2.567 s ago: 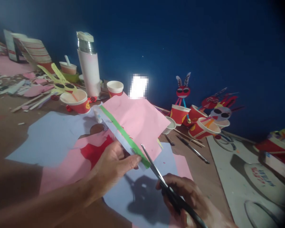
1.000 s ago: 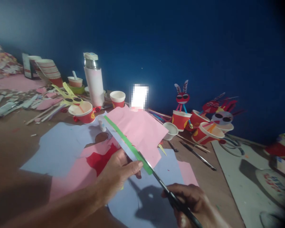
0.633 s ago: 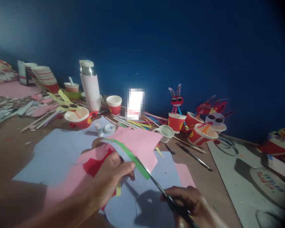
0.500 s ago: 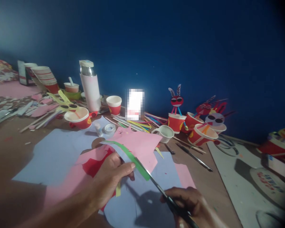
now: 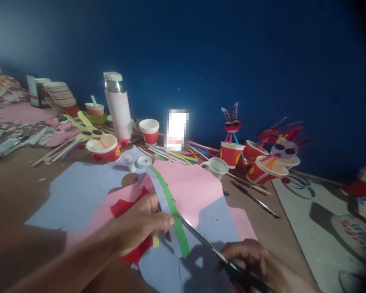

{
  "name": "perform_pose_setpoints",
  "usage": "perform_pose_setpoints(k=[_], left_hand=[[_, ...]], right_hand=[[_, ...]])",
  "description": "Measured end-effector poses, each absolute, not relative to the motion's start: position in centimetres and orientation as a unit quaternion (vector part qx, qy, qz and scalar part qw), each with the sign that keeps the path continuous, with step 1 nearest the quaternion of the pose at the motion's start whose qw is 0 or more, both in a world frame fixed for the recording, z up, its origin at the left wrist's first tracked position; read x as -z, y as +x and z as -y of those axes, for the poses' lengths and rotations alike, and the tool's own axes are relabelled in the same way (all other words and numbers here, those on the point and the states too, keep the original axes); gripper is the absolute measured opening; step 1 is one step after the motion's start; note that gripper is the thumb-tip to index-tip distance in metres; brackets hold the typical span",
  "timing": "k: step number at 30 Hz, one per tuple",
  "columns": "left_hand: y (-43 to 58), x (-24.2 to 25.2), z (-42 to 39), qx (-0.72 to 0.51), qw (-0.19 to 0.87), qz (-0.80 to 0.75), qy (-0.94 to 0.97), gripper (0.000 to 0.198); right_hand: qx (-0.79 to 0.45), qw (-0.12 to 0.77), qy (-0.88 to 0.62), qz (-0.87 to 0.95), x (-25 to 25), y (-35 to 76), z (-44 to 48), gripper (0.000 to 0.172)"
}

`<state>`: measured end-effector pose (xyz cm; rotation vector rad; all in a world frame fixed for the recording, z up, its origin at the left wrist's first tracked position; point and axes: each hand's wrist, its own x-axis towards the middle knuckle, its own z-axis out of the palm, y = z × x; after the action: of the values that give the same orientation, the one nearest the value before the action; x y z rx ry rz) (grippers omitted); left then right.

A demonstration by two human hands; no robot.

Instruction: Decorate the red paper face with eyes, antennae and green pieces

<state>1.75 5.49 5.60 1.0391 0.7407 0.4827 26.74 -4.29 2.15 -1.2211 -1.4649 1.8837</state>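
1. Head view, hands: the left hand (image 5: 137,224) has a tight grip, with thumb and fingers pressed together, pinching a pale blue strip (image 5: 166,207) edged in green. The right hand (image 5: 258,264) is curled closed around the handles of black-handled scissors (image 5: 210,244).
2. Head view, strip and scissors: the strip is held up above the papers, running from near the tape to just past the left hand. The scissors' tip is right at its green edge, just beside the left fingertips. Whether the blades are parted is too hard to tell.
3. Head view, papers: under the hands lie a pink sheet (image 5: 186,183), a lavender sheet (image 5: 79,195) and a red piece (image 5: 125,207). A small yellow strip (image 5: 155,240) hangs below the left hand.
4. Head view, rest of the desk (image 5: 15,191): a glue stick (image 5: 129,162) and a tape roll (image 5: 144,162) stand just past the papers. Beyond them are a thermos (image 5: 118,106), red paper cups (image 5: 149,131) and a white cup (image 5: 216,167). Paintbrushes (image 5: 254,199) lie to the right, beside cups topped with paper masks (image 5: 232,125).
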Motion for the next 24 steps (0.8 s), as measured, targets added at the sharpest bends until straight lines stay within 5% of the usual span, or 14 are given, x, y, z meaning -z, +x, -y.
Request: perform_pose_setpoints(k=[12, 20, 24], left_hand=[[0.7, -6.1, -5.7, -0.07, 0.781, -0.32, 0.532, 0.008], [0.9, -5.0, -5.5, -0.122, 0.828, -0.265, 0.478, 0.045], [1.7, -5.1, -5.0, -0.192, 0.824, -0.239, 0.477, 0.05]], right_hand=[[-0.705, 0.167, -0.462, 0.511, -2.7, 27.3, 4.9, 0.049], [-0.699, 0.247, -0.485, 0.463, -1.8, 26.5, 5.0, 0.061], [-0.659, 0.275, -0.542, 0.443, -2.7, 25.9, 5.1, 0.048]])
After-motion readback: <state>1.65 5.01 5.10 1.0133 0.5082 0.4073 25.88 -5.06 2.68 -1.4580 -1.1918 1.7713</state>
